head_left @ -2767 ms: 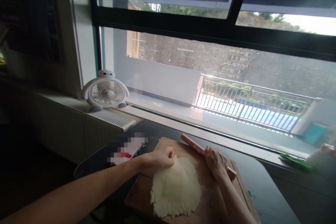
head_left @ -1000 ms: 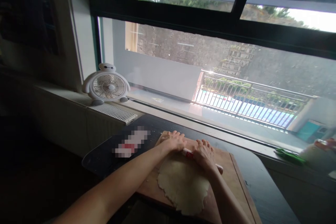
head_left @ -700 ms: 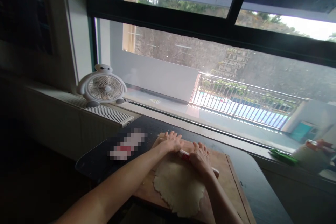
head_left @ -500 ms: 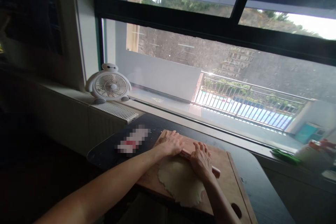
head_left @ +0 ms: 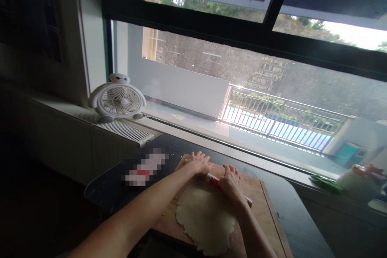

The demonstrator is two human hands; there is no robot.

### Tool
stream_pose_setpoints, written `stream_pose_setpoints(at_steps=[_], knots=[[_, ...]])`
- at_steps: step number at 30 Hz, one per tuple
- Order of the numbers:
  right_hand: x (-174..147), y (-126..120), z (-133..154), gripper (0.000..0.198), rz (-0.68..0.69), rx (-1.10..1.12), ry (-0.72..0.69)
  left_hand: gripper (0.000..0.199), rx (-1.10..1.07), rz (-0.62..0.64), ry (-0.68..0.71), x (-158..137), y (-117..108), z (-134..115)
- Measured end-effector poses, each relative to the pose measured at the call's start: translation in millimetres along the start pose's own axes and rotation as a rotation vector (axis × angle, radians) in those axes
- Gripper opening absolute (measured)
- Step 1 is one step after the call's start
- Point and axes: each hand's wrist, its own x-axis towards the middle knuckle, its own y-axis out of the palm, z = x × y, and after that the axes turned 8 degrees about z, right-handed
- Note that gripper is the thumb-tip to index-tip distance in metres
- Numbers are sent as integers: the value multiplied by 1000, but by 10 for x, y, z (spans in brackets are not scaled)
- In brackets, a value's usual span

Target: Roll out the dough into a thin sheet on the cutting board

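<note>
A flattened sheet of pale dough (head_left: 205,217) with a ragged edge lies on a wooden board (head_left: 261,217). Across its far part runs a rolling pin (head_left: 213,181) with a red and white marking, mostly covered by my hands. My left hand (head_left: 198,164) rests on the pin's left part, fingers stretched forward beyond it. On the right part lies my right hand (head_left: 231,181), palm down over the pin with its fingers extended and slightly apart. The pin's right end sticks out beside my right wrist; its left end is hidden.
The board lies on a dark table (head_left: 302,217) against the window. Left of the board is a blurred-out white and red item (head_left: 145,169). A white fan (head_left: 122,100) stands on the radiator (head_left: 127,127). A green cloth-like thing (head_left: 326,183) lies on the sill at right.
The rolling pin has turned, so its red and white marking now shows. Both hands are still on it, at the dough's far part. The view has shifted slightly.
</note>
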Motion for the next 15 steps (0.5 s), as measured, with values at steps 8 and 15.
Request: stream_pose_setpoints(at_steps=[8, 15], knots=[[-173, -163, -161, 60, -106, 98, -106, 55, -14, 120, -26, -131, -133, -50], [-6, -6, -132, 57, -131, 59, 11, 51, 2, 26, -46, -38, -15, -316]])
